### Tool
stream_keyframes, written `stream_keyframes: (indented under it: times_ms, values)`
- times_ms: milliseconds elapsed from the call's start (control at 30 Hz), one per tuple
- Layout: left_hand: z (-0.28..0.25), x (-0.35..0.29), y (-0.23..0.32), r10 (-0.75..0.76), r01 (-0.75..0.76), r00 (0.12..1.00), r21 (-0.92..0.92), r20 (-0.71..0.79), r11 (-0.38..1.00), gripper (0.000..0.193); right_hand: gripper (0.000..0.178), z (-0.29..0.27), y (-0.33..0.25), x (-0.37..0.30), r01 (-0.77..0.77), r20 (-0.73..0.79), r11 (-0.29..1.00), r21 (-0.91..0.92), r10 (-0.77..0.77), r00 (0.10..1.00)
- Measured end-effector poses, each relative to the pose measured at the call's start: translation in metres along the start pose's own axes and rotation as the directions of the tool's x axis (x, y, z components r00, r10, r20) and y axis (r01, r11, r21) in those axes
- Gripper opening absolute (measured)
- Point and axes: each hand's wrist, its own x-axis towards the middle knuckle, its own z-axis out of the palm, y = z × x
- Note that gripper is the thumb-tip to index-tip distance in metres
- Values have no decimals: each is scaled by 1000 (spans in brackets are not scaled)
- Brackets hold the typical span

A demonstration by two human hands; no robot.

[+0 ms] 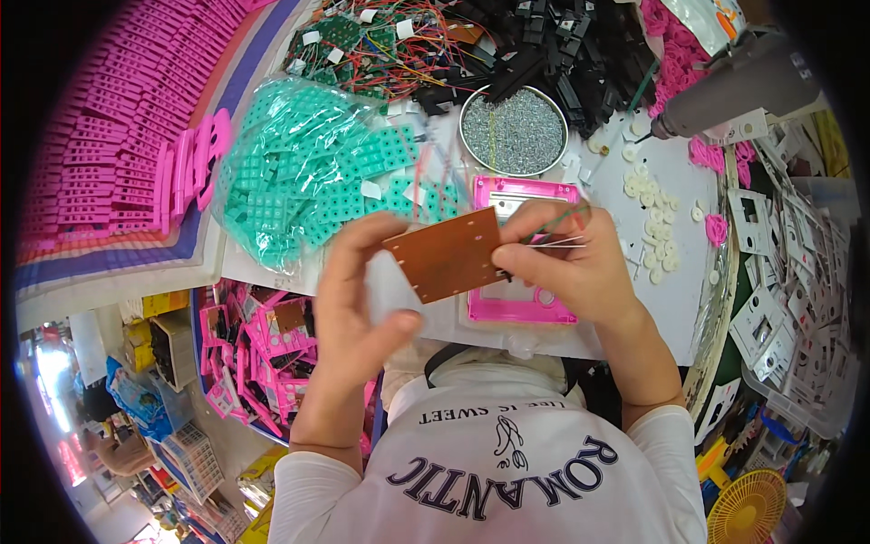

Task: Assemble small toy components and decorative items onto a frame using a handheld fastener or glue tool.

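A brown circuit board [446, 257] is held tilted above the table, its bare side with small holes showing. My right hand [575, 263] pinches its right edge between thumb and fingers; thin wires, green and pale, stick out past those fingers. My left hand [353, 290] is open by the board's left edge, thumb spread away; its fingertips are slightly blurred, and whether they touch the board I cannot tell. Beneath the board and right hand lies a pink plastic casing [523, 315], partly hidden.
A round tin of small screws [514, 131] stands beyond the casing. Left of it lies a bag of teal button pads [299, 163]. Wired green boards [349, 41] and black parts [571, 54] fill the back. White discs [654, 218] and a grey power screwdriver [739, 91] are at the right.
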Motion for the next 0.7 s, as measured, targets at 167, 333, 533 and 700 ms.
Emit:
stream_keyframes:
  times_ms: [167,333,533,700]
  values:
    - [23,-2,-10,-263,303,953,-413,153,859,27,12,8,-3,1,-76,-24,974,214,83,996]
    - [31,-5,-22,-360,362,927,-524,109,771,29,13,16,20,-7,59,-208,958,281,0,978]
    - [40,-5,-26,-286,264,958,-513,38,817,25,14,15,29,0,-51,-100,745,665,157,982]
    - [37,-10,-31,-220,218,975,-353,35,910,27,13,13,22,7,-176,-105,749,639,312,944]
